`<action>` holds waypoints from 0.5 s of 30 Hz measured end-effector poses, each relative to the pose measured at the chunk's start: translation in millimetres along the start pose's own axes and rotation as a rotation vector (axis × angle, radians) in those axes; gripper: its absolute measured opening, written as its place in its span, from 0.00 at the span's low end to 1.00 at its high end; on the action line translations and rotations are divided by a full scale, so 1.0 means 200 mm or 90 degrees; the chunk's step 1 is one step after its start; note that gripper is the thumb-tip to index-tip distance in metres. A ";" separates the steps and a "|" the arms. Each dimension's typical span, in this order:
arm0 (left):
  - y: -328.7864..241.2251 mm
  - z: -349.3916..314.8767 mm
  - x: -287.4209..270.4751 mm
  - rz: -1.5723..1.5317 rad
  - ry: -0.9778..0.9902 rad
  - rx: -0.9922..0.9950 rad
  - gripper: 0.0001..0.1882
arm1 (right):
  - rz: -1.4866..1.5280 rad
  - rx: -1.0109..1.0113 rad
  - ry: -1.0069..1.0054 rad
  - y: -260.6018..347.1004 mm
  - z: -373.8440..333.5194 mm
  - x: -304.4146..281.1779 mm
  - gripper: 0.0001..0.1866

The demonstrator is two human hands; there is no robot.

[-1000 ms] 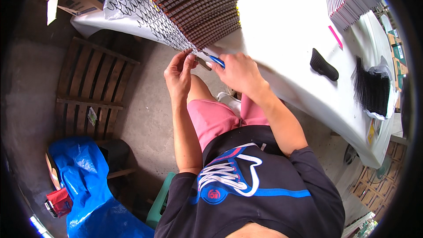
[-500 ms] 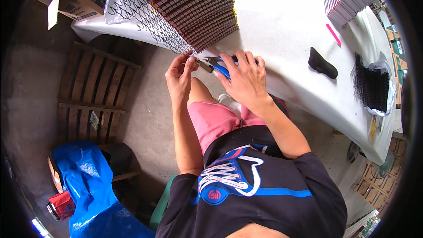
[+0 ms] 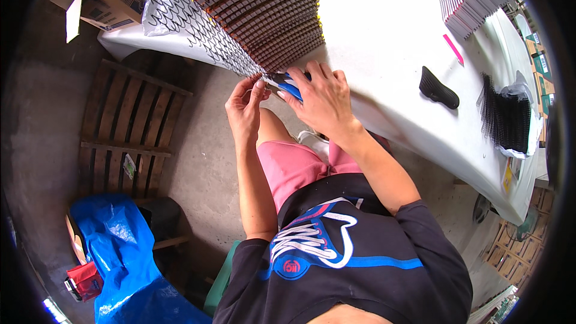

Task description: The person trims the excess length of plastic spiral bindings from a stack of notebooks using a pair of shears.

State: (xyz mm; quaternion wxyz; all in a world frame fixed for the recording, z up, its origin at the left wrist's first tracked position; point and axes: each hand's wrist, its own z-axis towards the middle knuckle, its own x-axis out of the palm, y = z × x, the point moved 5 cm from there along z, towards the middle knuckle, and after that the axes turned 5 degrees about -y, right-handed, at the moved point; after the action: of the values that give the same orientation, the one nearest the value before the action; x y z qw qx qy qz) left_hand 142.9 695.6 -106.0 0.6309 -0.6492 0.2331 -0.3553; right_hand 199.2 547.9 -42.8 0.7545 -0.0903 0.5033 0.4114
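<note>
Spiral-bound notebook stack (image 3: 258, 18), fanned in a long row of dark-brown covers with black wire coils overhanging the near edge of the white table (image 3: 384, 42), was worked at its lower end. Left hand (image 3: 245, 108) was pinched on the last wire coil, seemingly to steady it, while the right hand (image 3: 321, 99) was curled round a blue-handled tool (image 3: 292, 90) pressed to the same coil end. Further right, a black curved piece (image 3: 438, 88) and loose black coils (image 3: 507, 117) lay apart on the smooth tabletop.
</note>
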 end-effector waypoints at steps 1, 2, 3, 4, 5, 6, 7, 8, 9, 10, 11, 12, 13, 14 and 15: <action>0.00 0.00 0.00 0.002 -0.001 0.001 0.13 | -0.001 -0.002 0.006 0.00 0.00 0.00 0.17; 0.00 0.00 0.00 0.004 -0.002 0.002 0.13 | 0.008 0.002 0.016 -0.01 0.00 0.01 0.17; 0.00 0.00 0.00 0.002 -0.005 0.003 0.13 | 0.016 0.007 0.026 -0.02 0.00 0.03 0.17; 0.00 0.00 0.01 0.000 -0.007 0.004 0.13 | 0.024 0.011 0.036 -0.03 0.00 0.04 0.17; 0.00 0.00 0.01 -0.001 -0.010 0.005 0.12 | 0.032 0.016 0.046 -0.05 0.01 0.06 0.17; 0.01 0.00 0.01 -0.010 -0.013 0.004 0.12 | 0.039 0.020 0.055 -0.07 0.01 0.07 0.18; 0.01 0.00 0.02 -0.019 -0.017 0.002 0.12 | 0.047 0.025 0.065 -0.09 0.01 0.08 0.19; 0.02 0.00 0.01 -0.027 -0.022 0.003 0.11 | 0.042 0.035 0.071 -0.09 0.01 0.08 0.19; 0.03 0.00 0.01 -0.050 -0.021 0.000 0.11 | 0.037 0.045 0.077 -0.10 0.00 0.08 0.19; 0.03 -0.01 0.00 -0.072 -0.020 -0.004 0.11 | 0.032 0.055 0.083 -0.11 -0.01 0.08 0.19; 0.04 -0.02 -0.01 -0.095 -0.024 -0.008 0.10 | 0.029 0.045 0.074 -0.10 -0.02 0.05 0.20; 0.05 -0.03 -0.02 -0.162 -0.028 -0.038 0.12 | 0.026 0.036 0.065 -0.10 -0.02 0.01 0.20; 0.07 -0.04 -0.02 -0.229 -0.032 -0.067 0.13 | 0.024 0.026 0.056 -0.09 -0.02 -0.01 0.20; 0.08 -0.05 -0.02 -0.295 -0.031 -0.098 0.14 | 0.020 0.008 0.011 -0.07 -0.01 -0.04 0.20; 0.10 -0.05 -0.01 -0.390 -0.012 -0.143 0.15 | 0.017 -0.010 -0.034 -0.06 -0.01 -0.07 0.19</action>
State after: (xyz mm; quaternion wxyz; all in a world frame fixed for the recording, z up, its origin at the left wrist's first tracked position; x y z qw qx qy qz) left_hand 136.8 688.3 -126.0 0.4213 -0.7578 0.0591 -0.4947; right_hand 204.0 531.5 -35.1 0.7616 -0.0786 0.4807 0.4274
